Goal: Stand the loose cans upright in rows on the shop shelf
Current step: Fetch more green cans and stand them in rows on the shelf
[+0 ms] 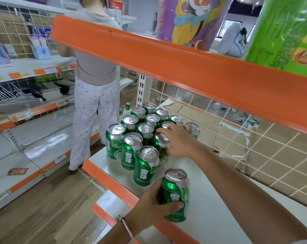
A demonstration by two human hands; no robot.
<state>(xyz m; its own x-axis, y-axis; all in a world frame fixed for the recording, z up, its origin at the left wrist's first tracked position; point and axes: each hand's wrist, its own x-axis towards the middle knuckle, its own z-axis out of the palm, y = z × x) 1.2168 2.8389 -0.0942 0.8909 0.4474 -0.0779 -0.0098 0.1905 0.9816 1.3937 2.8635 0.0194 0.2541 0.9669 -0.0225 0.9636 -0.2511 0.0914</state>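
Several green cans with silver tops (pixel 145 128) stand upright in rows on the white shelf (pixel 209 199) with an orange front edge. My left hand (pixel 156 206) grips one more green can (pixel 175 192) upright near the shelf's front edge, a little apart from the rows. My right hand (pixel 177 140) reaches in over the group, its fingers wrapped on a can (pixel 161 138) in the second row. Another can (pixel 193 128) stands just behind that hand.
An orange-edged upper shelf (pixel 184 67) hangs low over the cans. A wire grid backed with cardboard (pixel 254 155) closes the rear. A person (pixel 94 95) stands close on the left in the aisle. Two small cans (pixel 124 107) sit on a farther shelf.
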